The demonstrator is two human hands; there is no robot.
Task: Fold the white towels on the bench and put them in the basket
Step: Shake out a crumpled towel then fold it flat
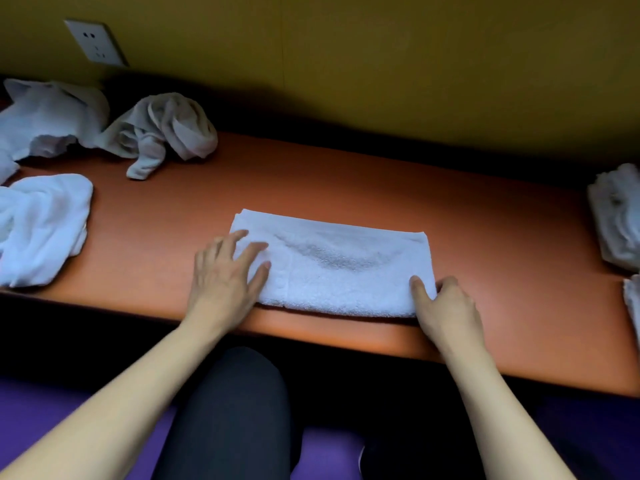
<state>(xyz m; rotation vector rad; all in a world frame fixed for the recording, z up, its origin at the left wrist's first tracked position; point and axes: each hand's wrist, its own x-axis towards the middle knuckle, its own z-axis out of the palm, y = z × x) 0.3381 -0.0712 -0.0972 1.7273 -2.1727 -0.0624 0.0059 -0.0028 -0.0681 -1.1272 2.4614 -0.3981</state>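
A white towel (341, 268), folded into a flat rectangle, lies on the orange bench (485, 237) near its front edge. My left hand (227, 275) rests flat on the towel's left end with fingers spread. My right hand (445, 306) pinches the towel's near right corner, thumb on top and fingers tucked at the edge. Crumpled white towels wait at the left: one (41, 226) near the front, one (166, 133) further back, one (48, 116) at the far left. No basket is in view.
More white towels (616, 220) sit at the bench's right edge, partly cut off. A yellow wall with a socket (95, 43) rises behind the bench. My dark-clad knee (235, 410) is below the bench's front edge, over a purple floor.
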